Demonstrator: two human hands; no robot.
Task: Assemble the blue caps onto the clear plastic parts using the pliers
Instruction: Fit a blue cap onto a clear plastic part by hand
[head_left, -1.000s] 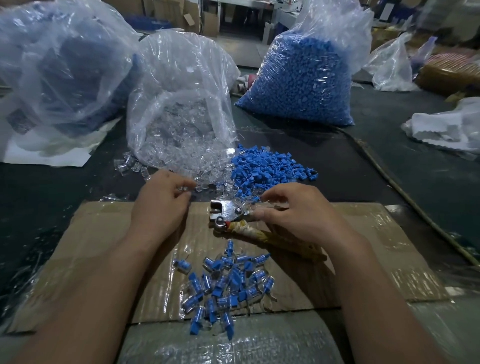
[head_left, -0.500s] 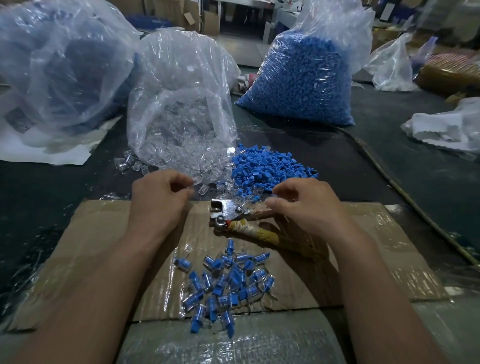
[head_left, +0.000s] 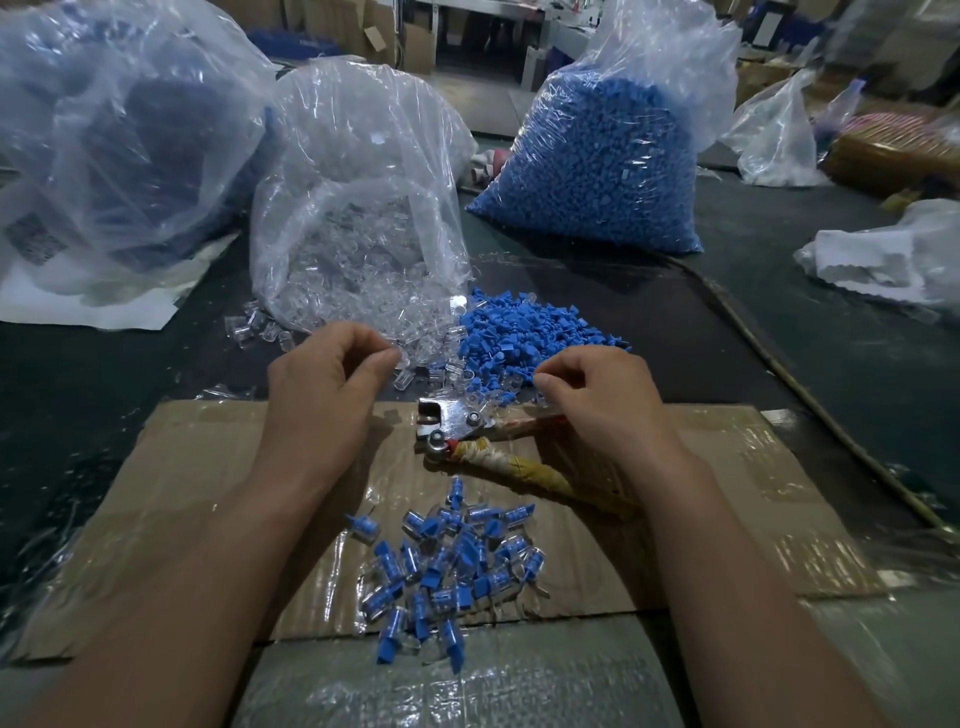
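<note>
My left hand (head_left: 322, 400) hovers at the spilled clear plastic parts (head_left: 415, 348), thumb and forefinger pinched together on a small clear part. My right hand (head_left: 602, 405) reaches with curled fingers into the loose pile of blue caps (head_left: 524, 332); its own fingers hide whatever the fingertips hold. Between the hands, the pliers (head_left: 452, 421) lie untouched on the cardboard sheet (head_left: 171, 499), with shiny jaws to the left and tape-wrapped handles running right under my right wrist. A heap of assembled blue-and-clear pieces (head_left: 447, 561) sits nearer to me.
An open bag of clear parts (head_left: 358, 223) stands behind my left hand and a full bag of blue caps (head_left: 602, 156) behind my right. Another large plastic bag (head_left: 114, 130) sits at the far left. White plastic wrapping (head_left: 893, 260) lies at the right.
My right hand left the pliers' handle and moved up to the blue cap pile. My left hand lifted slightly from the clear parts with its fingertips pinched.
</note>
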